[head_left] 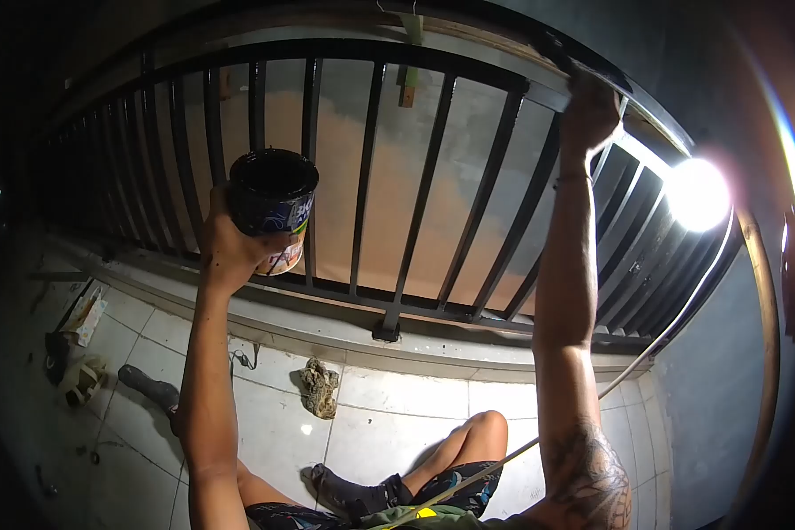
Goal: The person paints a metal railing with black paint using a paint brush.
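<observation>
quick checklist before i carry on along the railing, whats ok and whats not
1. Can gripped in left hand: ok
2. Can open at the top: ok
3. Lamp lit, beside the railing: ok
4. Cord clear of the right arm in view: not ok, it crosses it
5. Floor clear: not ok, crumpled lump on the tiles
6. Tool in right hand: cannot tell, too dark

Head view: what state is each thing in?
Left hand: wrapped around the can.
Can: open-topped, held up, dark inside.
Right hand: raised at the top rail; grip unclear.
Railing: standing, mostly dark.
Lamp: lit, glaring.
Rag: crumpled on the floor.
</observation>
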Tool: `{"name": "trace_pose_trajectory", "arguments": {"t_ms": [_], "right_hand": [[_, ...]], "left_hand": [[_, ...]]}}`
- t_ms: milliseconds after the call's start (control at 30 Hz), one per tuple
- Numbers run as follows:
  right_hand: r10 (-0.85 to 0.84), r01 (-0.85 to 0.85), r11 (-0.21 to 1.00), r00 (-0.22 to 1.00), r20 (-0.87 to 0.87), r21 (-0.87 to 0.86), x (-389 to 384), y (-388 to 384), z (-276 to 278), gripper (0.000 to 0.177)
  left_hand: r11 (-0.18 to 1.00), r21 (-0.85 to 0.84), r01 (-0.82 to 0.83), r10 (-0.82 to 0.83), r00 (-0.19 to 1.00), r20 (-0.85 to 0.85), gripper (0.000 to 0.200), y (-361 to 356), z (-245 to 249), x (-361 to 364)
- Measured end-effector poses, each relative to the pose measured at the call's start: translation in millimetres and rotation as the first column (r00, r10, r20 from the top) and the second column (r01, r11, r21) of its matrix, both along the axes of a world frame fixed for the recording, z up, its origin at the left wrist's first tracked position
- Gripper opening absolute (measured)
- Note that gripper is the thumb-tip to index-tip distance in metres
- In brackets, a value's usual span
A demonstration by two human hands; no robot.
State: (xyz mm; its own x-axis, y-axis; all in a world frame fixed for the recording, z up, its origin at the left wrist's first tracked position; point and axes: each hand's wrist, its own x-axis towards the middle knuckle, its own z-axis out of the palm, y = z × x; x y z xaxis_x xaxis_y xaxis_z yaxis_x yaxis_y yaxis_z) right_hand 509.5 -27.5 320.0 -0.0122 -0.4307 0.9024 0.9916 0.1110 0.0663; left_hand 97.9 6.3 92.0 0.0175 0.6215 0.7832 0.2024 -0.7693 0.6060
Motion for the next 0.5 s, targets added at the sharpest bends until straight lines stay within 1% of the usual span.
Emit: {"name": "trace_pose_trajectory", "arguments": {"t_ms": [33, 67, 100, 133, 167, 200, 233, 300, 333, 367, 400, 433, 467, 500], "right_hand": [[-0.226, 0.226, 0.974, 0.974, -0.019, 0.032, 10, -14, -1, 0.022], [-0.217, 0.227, 0.972, 0.968, -0.126, 0.065, 22, -22, -2, 0.021], [-0.2, 0.229, 0.968, 0.952, -0.231, 0.101, 30, -28, -1, 0.02], [-0.199, 0.229, 0.967, 0.951, -0.236, 0.111, 36, -33, 3, 0.02], [-0.335, 0.356, 0.921, 0.931, -0.146, 0.157, 44, -37, 8, 0.017], [-0.472, 0.474, 0.854, 0.879, -0.065, 0.216, 52, -43, 13, 0.014], [-0.659, 0.638, 0.736, 0.751, 0.026, 0.225, 66, -36, 27, 0.008], [-0.759, 0.762, 0.647, 0.646, -0.083, 0.015, 55, -9, 33, 0.01], [-0.643, 0.631, 0.76, 0.764, 0.043, 0.153, 32, 0, 32, 0.01], [-0.476, 0.459, 0.876, 0.873, 0.109, 0.15, -1, 3, 26, 0.009], [-0.334, 0.321, 0.943, 0.915, 0.228, 0.093, -30, 5, 18, 0.009], [-0.119, 0.117, 0.993, 0.963, 0.24, 0.023, -47, 17, 11, 0.007], [0.07, -0.075, 0.997, 0.971, 0.23, 0.011, -65, 22, 9, 0.007], [0.225, -0.226, 0.974, 0.953, 0.201, -0.019, -75, 20, 11, 0.006]], "left_hand": [[0.999, 0.048, 0.014, -0.014, 1.0, 0.0, 0.088, -5, 4, 4], [0.995, 0.097, 0.027, -0.027, 1.0, 0.0, 0.09, -8, 6, 7], [0.994, 0.104, 0.027, -0.027, 1.0, 0.0, 0.09, -8, 6, 8], [0.997, 0.072, 0.037, -0.037, 0.999, -0.002, 0.093, -9, 5, 9], [0.998, 0.043, 0.049, -0.049, 0.999, -0.006, 0.096, -10, 5, 9], [0.997, 0.058, 0.055, -0.054, 0.998, -0.009, 0.096, -12, 7, 10], [0.997, 0.046, 0.07, -0.07, 0.997, 0.009, 0.095, -13, 8, 11], [0.995, 0.039, 0.097, -0.098, 0.995, 0.017, 0.095, -13, 8, 12], [0.994, 0.054, 0.09, -0.091, 0.996, 0.004, 0.093, -10, 6, 12], [0.994, 0.07, 0.082, -0.082, 0.997, -0.004, 0.092, -8, 7, 16], [0.997, 0.024, 0.073, -0.073, 0.997, -0.004, 0.089, -12, 11, 20], [0.996, 0.021, 0.085, -0.085, 0.996, -0.013, 0.089, -13, 13, 27], [0.992, 0.034, 0.119, -0.119, 0.993, 0.007, 0.088, -13, 15, 34], [0.987, 0.048, 0.15, -0.152, 0.988, 0.029, 0.087, -12, 18, 43]]}}
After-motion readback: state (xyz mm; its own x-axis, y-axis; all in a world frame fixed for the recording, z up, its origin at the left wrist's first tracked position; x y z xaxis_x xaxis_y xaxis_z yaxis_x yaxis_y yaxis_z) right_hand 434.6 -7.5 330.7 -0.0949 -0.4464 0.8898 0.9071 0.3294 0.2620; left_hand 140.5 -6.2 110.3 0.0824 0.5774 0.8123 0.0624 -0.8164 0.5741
